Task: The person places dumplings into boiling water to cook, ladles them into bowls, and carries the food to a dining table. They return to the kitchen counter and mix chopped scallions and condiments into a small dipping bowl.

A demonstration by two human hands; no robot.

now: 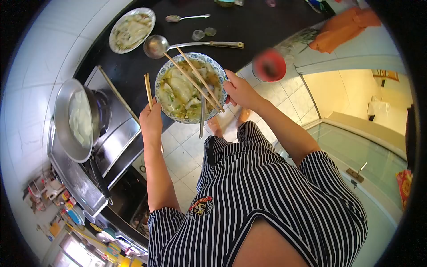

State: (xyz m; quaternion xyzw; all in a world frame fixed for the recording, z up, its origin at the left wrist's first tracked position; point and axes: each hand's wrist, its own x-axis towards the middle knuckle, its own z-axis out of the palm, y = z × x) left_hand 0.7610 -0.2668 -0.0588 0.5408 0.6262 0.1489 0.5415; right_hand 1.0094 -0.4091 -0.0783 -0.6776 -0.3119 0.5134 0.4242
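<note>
Between my two hands is a white bowl with a blue-patterned rim [217,64], full of dumplings [177,84] in broth with bits of green. My right hand [242,90] grips its right edge, fingers underneath. At the lower left edge is my left hand [151,120], closed around another pair of chopsticks [148,89] and against the bowl's side. A pair of wooden chopsticks [190,76] lies across the bowl. A metal spoon handle [203,116] sticks out over the near rim; its head is in the soup.
On the black counter [249,24] are a ladle [156,46], a plate [122,50] of dumplings, a small spoon [173,18] and two little clear caps [198,34]. Left, a wok [60,120] sits by the stove. A red container [279,66] and an orange cloth [342,31] are to the right.
</note>
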